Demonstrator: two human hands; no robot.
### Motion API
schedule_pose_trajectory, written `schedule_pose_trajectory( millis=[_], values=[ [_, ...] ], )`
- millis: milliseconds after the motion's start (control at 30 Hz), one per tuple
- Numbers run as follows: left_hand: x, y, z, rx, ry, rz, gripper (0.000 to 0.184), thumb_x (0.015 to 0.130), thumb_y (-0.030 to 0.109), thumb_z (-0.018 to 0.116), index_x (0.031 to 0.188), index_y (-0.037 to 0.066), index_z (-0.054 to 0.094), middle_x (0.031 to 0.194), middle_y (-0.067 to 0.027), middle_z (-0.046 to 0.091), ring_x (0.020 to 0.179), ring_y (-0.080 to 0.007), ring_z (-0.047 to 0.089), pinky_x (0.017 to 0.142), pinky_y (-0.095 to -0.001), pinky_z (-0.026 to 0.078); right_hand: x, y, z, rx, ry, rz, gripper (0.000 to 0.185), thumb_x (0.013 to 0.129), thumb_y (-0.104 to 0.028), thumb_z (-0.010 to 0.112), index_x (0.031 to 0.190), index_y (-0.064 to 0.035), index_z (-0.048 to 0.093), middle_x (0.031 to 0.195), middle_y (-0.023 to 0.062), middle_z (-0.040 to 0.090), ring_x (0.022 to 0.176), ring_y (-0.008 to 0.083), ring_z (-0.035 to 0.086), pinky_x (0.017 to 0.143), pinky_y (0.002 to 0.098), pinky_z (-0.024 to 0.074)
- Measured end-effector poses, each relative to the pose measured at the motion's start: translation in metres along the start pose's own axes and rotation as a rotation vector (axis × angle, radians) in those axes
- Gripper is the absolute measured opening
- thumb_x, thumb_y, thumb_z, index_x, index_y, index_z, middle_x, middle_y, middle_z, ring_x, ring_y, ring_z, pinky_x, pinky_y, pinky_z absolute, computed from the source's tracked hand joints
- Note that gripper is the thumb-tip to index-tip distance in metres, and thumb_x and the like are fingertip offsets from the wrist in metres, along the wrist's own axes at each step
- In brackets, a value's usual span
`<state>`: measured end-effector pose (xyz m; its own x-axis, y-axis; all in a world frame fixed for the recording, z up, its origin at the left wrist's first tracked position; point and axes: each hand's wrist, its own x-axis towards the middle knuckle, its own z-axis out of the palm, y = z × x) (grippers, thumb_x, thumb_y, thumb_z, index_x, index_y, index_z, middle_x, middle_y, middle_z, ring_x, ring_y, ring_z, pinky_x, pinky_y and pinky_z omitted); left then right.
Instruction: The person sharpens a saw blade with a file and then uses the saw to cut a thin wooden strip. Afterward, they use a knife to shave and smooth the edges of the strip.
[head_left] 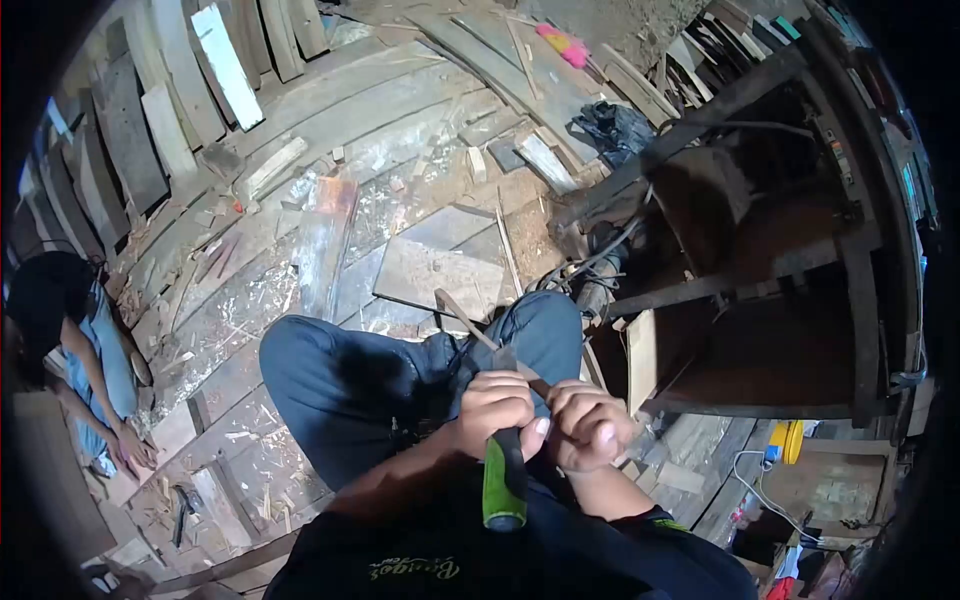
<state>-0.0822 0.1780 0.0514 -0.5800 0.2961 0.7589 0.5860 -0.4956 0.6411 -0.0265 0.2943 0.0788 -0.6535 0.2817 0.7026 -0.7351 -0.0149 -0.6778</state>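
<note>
My left hand [495, 412] is closed around a tool with a thick green-and-black handle [505, 485], its butt toward my body. A short grey part, apparently its blade [505, 357], shows beyond my knuckles, against a thin wooden strip [463, 320]. The strip slants from above my lap down toward my hands. My right hand [592, 425] is closed at the strip's near end, close beside my left hand. The fingers hide that end and most of the blade, so the kind of tool is unclear.
A flat board [440, 275] lies before my crossed legs. Planks [130, 130] lean at the upper left. Another person [95, 370] crouches at left, hands near the floor. A dark wooden frame [740, 290] stands at right; wood chips and a yellow reel [786, 441] are around me.
</note>
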Motion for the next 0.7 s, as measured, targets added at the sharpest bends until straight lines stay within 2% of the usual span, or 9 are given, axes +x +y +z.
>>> schedule_pose_trajectory(
  millis=[133,200,267,400,500,600,700],
  values=[
    [0.004,0.018,0.003,-0.094,-0.021,-0.004,0.022,0.077,0.0,0.064,0.061,0.003,0.048,0.057,-0.0071,0.05,0.044,-0.0224,0.048,0.047,-0.0328,0.041,-0.01,0.0,0.002,0.007,0.042,-0.041,0.043,0.102,-0.022,0.042,0.062,-0.0065,0.037,0.049,0.0051,0.042,0.038,0.0176,0.039,0.04,0.0347,0.0389],
    [0.0,0.022,0.008,-0.074,-0.028,0.072,0.021,0.076,0.001,0.065,0.062,0.004,0.049,0.057,-0.0055,0.049,0.044,-0.022,0.048,0.047,-0.0334,0.041,-0.013,-0.001,0.002,0.004,0.034,-0.059,0.042,0.101,-0.021,0.043,0.062,-0.0064,0.037,0.049,0.0058,0.044,0.038,0.0174,0.04,0.042,0.0347,0.0417],
    [-0.005,0.011,0.007,-0.038,-0.041,-0.011,0.021,0.077,0.001,0.064,0.062,0.005,0.049,0.055,-0.0054,0.048,0.044,-0.0218,0.047,0.046,-0.0333,0.039,-0.015,-0.005,-0.001,-0.029,-0.024,-0.032,0.042,0.1,-0.02,0.044,0.062,-0.0065,0.037,0.049,0.0061,0.044,0.037,0.0177,0.04,0.042,0.0352,0.0422],
    [-0.007,0.011,0.0,-0.05,-0.036,-0.085,0.021,0.077,0.001,0.064,0.062,0.005,0.049,0.056,-0.0048,0.049,0.044,-0.021,0.048,0.045,-0.0325,0.038,-0.024,-0.006,0.001,-0.023,0.112,-0.028,0.044,0.1,-0.022,0.045,0.061,-0.0065,0.037,0.047,0.0058,0.044,0.037,0.0183,0.04,0.04,0.0353,0.0398],
    [-0.006,0.025,0.013,-0.08,-0.009,0.019,0.024,0.076,0.002,0.065,0.06,0.007,0.048,0.057,-0.0052,0.049,0.045,-0.0213,0.048,0.045,-0.0329,0.038,-0.026,-0.007,-0.005,0.008,0.094,-0.012,0.045,0.101,-0.024,0.046,0.061,-0.0065,0.037,0.047,0.006,0.043,0.037,0.0186,0.04,0.041,0.0353,0.0399],
    [-0.006,-0.004,0.005,-0.022,-0.025,-0.029,0.026,0.075,0.002,0.065,0.059,0.006,0.045,0.057,-0.0056,0.045,0.043,-0.023,0.045,0.045,-0.0337,0.036,-0.034,-0.009,-0.001,-0.031,0.148,-0.014,0.045,0.101,-0.025,0.047,0.061,-0.0066,0.037,0.047,0.0064,0.044,0.036,0.0192,0.04,0.041,0.0354,0.0405],
    [-0.007,0.014,0.007,-0.064,0.029,-0.053,0.025,0.076,0.001,0.064,0.059,0.005,0.046,0.058,-0.0064,0.047,0.044,-0.0222,0.046,0.045,-0.0333,0.037,-0.037,-0.01,-0.005,-0.017,0.112,0.01,0.047,0.103,-0.028,0.043,0.062,-0.008,0.035,0.048,0.0059,0.043,0.038,0.0196,0.041,0.043,0.0362,0.0406]
  ],
)
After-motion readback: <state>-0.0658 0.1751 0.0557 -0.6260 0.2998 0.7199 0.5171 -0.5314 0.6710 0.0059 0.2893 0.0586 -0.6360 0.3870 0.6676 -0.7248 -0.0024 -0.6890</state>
